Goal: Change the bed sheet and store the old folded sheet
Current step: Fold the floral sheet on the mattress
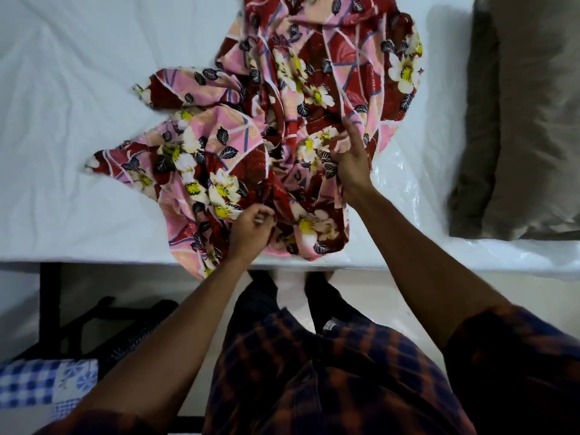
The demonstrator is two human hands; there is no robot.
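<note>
Now, sheet (282, 120) (gripped); left hand (249, 229), right hand (350, 160)

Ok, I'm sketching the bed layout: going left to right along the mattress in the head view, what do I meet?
Wrinkled white mattress cover → crumpled red and pink floral sheet → clear shiny plastic wrapping → grey-brown fabric pillow.

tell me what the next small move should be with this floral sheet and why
Probably draw both hands apart along the fabric to find an edge and spread it out. The floral sheet lies in a crumpled heap on the white mattress, with the left hand and right hand both gripping bunched folds near the front edge, so no straight edge seems in hand yet.
</note>
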